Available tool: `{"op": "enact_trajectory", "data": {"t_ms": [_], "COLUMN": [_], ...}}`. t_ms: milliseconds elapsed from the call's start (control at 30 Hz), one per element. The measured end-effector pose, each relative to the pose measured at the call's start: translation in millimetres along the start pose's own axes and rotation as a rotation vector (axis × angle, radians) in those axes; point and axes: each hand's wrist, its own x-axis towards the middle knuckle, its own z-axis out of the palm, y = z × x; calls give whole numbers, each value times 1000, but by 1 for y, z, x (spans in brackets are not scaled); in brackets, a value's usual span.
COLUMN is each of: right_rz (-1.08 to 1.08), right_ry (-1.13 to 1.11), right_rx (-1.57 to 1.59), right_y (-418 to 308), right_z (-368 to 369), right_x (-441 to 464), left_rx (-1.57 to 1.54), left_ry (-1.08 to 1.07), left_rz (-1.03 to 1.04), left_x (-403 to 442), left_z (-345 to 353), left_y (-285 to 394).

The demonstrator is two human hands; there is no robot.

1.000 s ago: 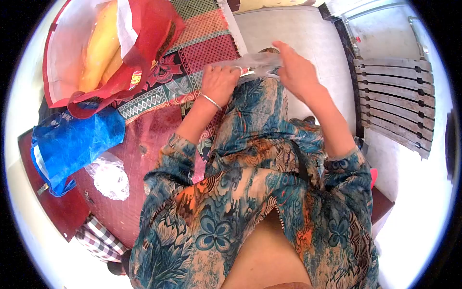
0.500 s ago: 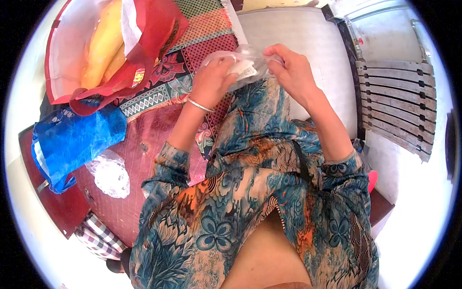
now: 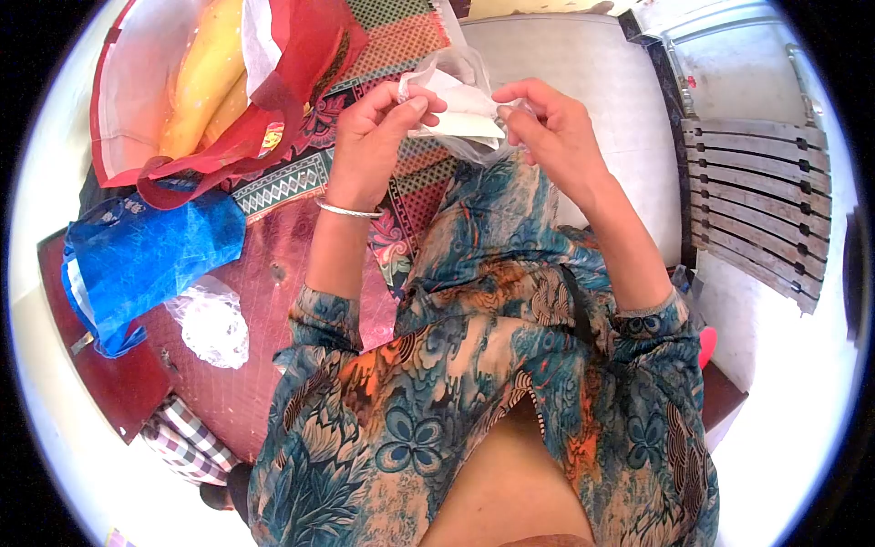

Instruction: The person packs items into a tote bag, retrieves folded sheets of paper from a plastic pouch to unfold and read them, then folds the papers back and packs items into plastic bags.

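Observation:
In front of my lap, a clear plastic bag (image 3: 468, 64) is held up between both hands with its mouth spread. White folded paper or packets (image 3: 461, 102) lie inside it; any print is too blurred to read. My left hand (image 3: 378, 137), with a silver bangle at the wrist, pinches the bag's left rim between thumb and fingers. On the opposite side, my right hand (image 3: 551, 137) is closed in a pinch on the bag's right edge.
At the left stands an open red bag (image 3: 118, 109) with something yellow in it. A blue bag (image 3: 155, 255) and a crumpled clear plastic bag (image 3: 211, 324) lie below on the dark red surface (image 3: 255, 392). A slatted rack (image 3: 761, 201) is at the right.
My left hand has shifted from lying over the bag to gripping its left rim. The bag's mouth is wider, and more of the white paper shows. My right hand stays nearly in place.

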Motion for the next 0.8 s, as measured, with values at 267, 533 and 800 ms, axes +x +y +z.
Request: {"op": "enact_trajectory", "data": {"t_ms": [267, 533, 800], "right_rz": [-150, -509, -714], "right_ry": [-165, -41, -97], "right_rx": [-254, -842, -575], "right_y": [6, -27, -37], "right_z": [19, -5, -9], "right_x": [10, 1, 0], "left_rx": [510, 629, -17], "left_ry": [-30, -14, -161], "left_rz": [363, 693, 128], "left_x": [-3, 2, 11], "left_z": [5, 11, 24], "left_y": [7, 5, -1]}}
